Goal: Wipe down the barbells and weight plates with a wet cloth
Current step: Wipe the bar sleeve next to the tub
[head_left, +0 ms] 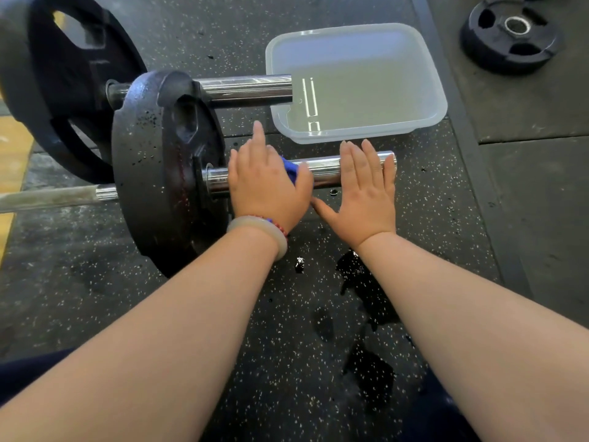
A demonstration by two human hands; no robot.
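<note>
Two hands work on the near barbell sleeve (325,172), which lies on the rubber floor (159,314) just outside a wet black weight plate (165,173). The left hand (269,183) curls over the sleeve, gripping a blue cloth (290,169) against the chrome. The right hand (366,193) rests flat near the sleeve's end, fingers straight, holding nothing. A clear tub of water (443,100) sits just beyond.

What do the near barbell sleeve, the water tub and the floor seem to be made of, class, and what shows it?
Barbell sleeve: polished metal, likely chromed steel; it has mirror-bright highlights.
Tub: translucent frosted plastic; it has thin, milky, see-through walls.
Floor: probably rubber matting; it is matte black with pale flecks and visible seams.
</note>
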